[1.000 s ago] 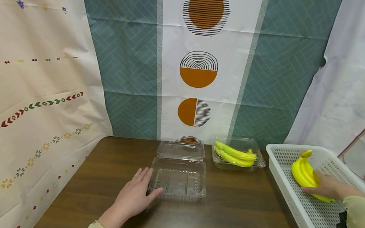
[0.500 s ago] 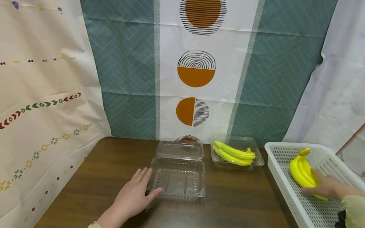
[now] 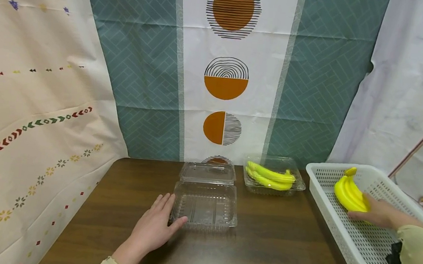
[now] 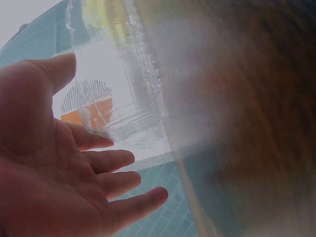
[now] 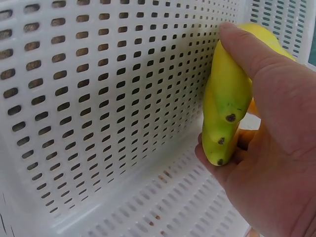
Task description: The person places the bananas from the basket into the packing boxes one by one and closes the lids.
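In the head view my left hand [image 3: 152, 233] lies by the left side of a clear plastic clamshell container [image 3: 205, 209], its lid folded back. The left wrist view shows that hand's fingers fairly straight, with the index fingertip at the corner of the container [image 4: 116, 98]. On the right, my right hand [image 3: 382, 213] holds a yellow bunch of bananas [image 3: 347, 195] inside a white perforated basket [image 3: 334, 235]. From the right wrist, the thumb lies over the bananas [image 5: 229, 94] and the fingers curl beneath their greenish tips.
A second clear container [image 3: 300, 186] with bananas [image 3: 270, 179] inside stands behind, between the open container and the basket. A small black object [image 3: 394, 256] lies in the basket's near end. Patterned cloths hang at the back and left of the brown table [image 3: 268, 250].
The banana bunch has shifted slightly within the basket, and my right hand now covers its near end. My left hand stays by the open container. The head view has turned a little.
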A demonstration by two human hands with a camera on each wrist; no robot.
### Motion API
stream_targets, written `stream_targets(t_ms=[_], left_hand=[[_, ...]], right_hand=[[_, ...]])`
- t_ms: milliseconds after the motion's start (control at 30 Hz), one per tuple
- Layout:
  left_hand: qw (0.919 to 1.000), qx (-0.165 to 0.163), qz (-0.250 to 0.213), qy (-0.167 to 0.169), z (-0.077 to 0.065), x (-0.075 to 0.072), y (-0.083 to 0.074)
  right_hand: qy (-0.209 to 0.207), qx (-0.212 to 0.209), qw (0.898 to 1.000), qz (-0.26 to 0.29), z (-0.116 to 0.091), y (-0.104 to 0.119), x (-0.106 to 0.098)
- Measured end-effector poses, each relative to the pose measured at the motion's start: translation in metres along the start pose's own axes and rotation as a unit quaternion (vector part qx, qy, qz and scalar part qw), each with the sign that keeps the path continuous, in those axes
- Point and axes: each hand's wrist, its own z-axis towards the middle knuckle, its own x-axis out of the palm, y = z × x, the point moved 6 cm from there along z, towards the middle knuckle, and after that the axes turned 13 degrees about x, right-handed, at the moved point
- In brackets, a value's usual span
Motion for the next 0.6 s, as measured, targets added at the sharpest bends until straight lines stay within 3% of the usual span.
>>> stream_targets(t_ms=[600], left_hand=[[1.0, 0.0, -0.002, 0.005, 0.0, 0.0, 0.0]], right_hand=[[-0.089, -0.061, 0.994, 0.018, -0.022, 0.029, -0.027]])
